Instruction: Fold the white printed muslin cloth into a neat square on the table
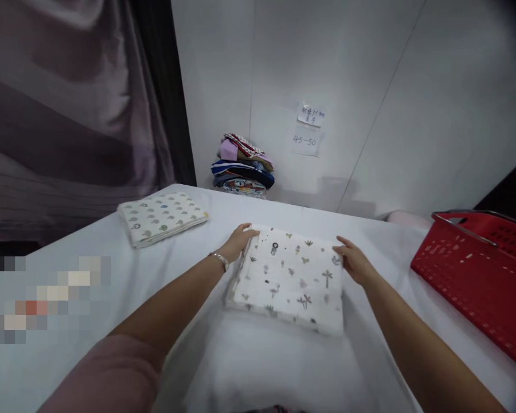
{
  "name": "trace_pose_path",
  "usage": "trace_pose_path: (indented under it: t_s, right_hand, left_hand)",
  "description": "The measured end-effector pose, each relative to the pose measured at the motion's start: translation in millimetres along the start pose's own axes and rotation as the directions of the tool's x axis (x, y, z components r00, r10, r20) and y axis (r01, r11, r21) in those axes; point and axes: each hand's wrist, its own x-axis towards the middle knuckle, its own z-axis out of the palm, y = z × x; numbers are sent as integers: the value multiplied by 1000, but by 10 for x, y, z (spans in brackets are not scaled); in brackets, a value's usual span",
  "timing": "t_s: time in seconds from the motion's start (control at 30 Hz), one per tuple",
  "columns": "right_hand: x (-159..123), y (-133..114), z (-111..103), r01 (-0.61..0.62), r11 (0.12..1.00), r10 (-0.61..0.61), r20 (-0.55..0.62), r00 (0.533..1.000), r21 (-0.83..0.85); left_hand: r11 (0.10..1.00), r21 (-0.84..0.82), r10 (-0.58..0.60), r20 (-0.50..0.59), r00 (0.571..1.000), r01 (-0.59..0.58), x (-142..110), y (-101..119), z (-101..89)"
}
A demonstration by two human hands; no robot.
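Observation:
A folded white cloth (290, 278) printed with small trees and figures lies flat on the white table (258, 367) in front of me. My left hand (237, 243), a bracelet on its wrist, rests against the cloth's far left edge with fingers stretched over the corner. My right hand (353, 261) lies against the cloth's right edge, fingers extended and touching it. Neither hand has lifted the cloth.
A second folded cloth (161, 217) with coloured dots lies at the far left of the table. A stack of coloured fabrics (243, 166) sits by the back wall under two paper notes (308, 129). A red plastic basket (481, 275) stands at the right.

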Motion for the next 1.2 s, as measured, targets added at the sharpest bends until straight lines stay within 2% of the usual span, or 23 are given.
trace_pose_path:
  t_s: [0.07, 0.13, 0.3, 0.47, 0.6, 0.77, 0.93, 1.0, 1.07, 1.13, 1.2]
  right_hand:
    - [93, 231, 58, -99, 994, 97, -39, 994, -45]
    - [120, 375, 94, -122, 990, 118, -63, 991, -69]
    - [192, 444, 84, -82, 991, 73, -93, 993, -103]
    - [486, 490, 123, 22, 982, -62, -216, 974, -186]
    - [605, 545, 194, 30, 970, -87, -228, 970, -242]
    - [436, 605, 160, 66, 959, -115, -167, 979, -275]
    - [81, 752, 22, 120, 935, -144, -47, 988, -334]
    - [-78, 798, -25, 182, 883, -220, -39, 975, -433]
    - [-240, 806, -44, 318, 766, -386, -4, 922, -559]
    - [-395, 774, -19, 484, 590, -556, 109, 824, -646]
    - [-530, 717, 48, 626, 417, -616, 301, 728, -659]
  left_hand:
    - [994, 79, -75, -34, 997, 78, 102, -181, 52]
    - [986, 135, -92, -48, 995, 98, 147, -305, 82]
    - [971, 238, -4, -62, 998, 19, 248, -387, 106]
    - [950, 309, 77, -109, 991, -40, 523, -406, 137]
    - [914, 402, 113, -133, 985, -51, 645, -460, 152]
    - [888, 450, 149, -81, 985, -97, 532, -500, 94]
    - [813, 538, 190, 113, 975, -221, 217, -587, -100]
    - [787, 564, 218, 128, 968, -252, 42, -615, -188]
    - [728, 597, 327, 129, 936, -336, -150, -616, -252]
    - [612, 621, 487, 192, 852, -489, -339, -590, -280]
    - [459, 611, 596, 327, 733, -645, -496, -551, -272]
